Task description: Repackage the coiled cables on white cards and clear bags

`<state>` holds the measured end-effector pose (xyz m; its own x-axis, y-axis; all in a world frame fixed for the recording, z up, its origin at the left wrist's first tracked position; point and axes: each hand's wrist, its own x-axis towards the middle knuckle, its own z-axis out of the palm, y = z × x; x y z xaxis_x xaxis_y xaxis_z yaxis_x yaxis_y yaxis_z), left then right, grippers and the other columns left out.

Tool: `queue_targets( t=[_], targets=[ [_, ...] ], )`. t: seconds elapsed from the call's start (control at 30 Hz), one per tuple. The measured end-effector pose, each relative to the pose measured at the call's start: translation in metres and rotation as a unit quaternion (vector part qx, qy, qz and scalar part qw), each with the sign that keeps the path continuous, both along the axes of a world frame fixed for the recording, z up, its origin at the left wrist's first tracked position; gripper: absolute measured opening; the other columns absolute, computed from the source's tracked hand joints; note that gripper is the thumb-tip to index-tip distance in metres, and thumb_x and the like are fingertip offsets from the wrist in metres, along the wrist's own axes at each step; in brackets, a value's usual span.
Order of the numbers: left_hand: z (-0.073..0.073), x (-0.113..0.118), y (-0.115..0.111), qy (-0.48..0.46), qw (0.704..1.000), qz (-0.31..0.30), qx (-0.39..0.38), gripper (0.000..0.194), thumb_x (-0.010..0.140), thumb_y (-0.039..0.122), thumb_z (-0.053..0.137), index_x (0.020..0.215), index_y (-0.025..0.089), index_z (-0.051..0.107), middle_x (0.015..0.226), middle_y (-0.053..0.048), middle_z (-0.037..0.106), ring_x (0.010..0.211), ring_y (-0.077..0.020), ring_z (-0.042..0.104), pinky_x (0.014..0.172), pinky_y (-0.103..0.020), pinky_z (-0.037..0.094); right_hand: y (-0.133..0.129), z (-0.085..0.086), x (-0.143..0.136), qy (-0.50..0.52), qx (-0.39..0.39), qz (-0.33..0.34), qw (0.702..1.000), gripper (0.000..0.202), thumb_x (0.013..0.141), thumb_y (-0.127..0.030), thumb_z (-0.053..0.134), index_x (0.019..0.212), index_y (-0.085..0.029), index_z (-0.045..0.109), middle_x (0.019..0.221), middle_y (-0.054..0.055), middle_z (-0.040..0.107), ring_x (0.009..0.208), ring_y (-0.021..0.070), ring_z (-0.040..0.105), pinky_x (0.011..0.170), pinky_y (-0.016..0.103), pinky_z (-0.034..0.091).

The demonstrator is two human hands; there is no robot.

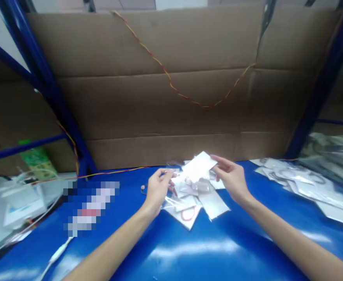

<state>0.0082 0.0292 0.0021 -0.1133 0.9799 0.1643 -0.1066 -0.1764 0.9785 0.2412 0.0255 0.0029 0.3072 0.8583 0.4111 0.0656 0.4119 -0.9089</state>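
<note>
My right hand [230, 175] pinches the right corner of a white card [199, 167] and holds it above a heap of clear plastic packets [215, 203] with white cards inside. At the left side of the heap is my left hand [157, 187], its thumb and fingers closed at the edge of clear plastic. What exactly it grips is too small to make out. One packet at the front of the heap shows a thin red loop [188, 214]. A small dark cord with a round end [143, 187] lies left of my left hand.
More packets with white cards [308, 179] are spread at the right of the blue table [194, 253]. A blurred-out strip [92, 210] with a white cable lies at left. Blue shelf posts [51, 89] and a cardboard wall [174, 117] with hanging twisted wire [171, 84] stand behind.
</note>
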Motion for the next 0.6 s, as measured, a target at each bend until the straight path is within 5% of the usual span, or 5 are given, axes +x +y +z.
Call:
queue_targets(
  t=[0.23,0.4,0.6],
  targets=[
    [0.0021,0.0016,-0.0045,-0.012,1.000,-0.010,-0.007,0.036,0.075,0.046,0.079,0.077,0.018,0.056,0.083,-0.008,0.077,0.057,-0.0151,0.065,0.045,-0.022,0.046,0.0005,0.0049,0.0047,0.011,0.007,-0.023,1.000,0.042,0.071,-0.052,0.083,0.088,-0.014,0.078,0.071,0.005,0.072,0.048,0.0112,0.048,0.043,0.026,0.037],
    [0.0021,0.0020,-0.0057,0.007,1.000,-0.024,-0.004,0.029,0.079,0.041,0.077,0.079,0.018,0.058,0.080,-0.008,0.078,0.058,-0.0173,0.067,0.044,-0.022,0.045,-0.0007,0.0062,0.0039,0.014,0.014,0.066,0.998,0.033,0.068,-0.048,0.085,0.076,-0.019,0.073,0.075,0.005,0.074,0.059,0.0156,0.059,0.056,0.029,0.049],
    [0.0017,0.0037,-0.0072,0.030,0.999,-0.043,0.002,0.037,0.073,0.047,0.081,0.079,0.017,0.061,0.072,-0.006,0.074,0.057,-0.0195,0.069,0.042,-0.023,0.047,-0.0043,0.0066,-0.0011,-0.017,0.000,0.101,0.995,0.032,0.068,-0.046,0.085,0.071,-0.018,0.070,0.065,0.003,0.070,0.056,0.0159,0.060,0.055,0.028,0.050]
  ],
)
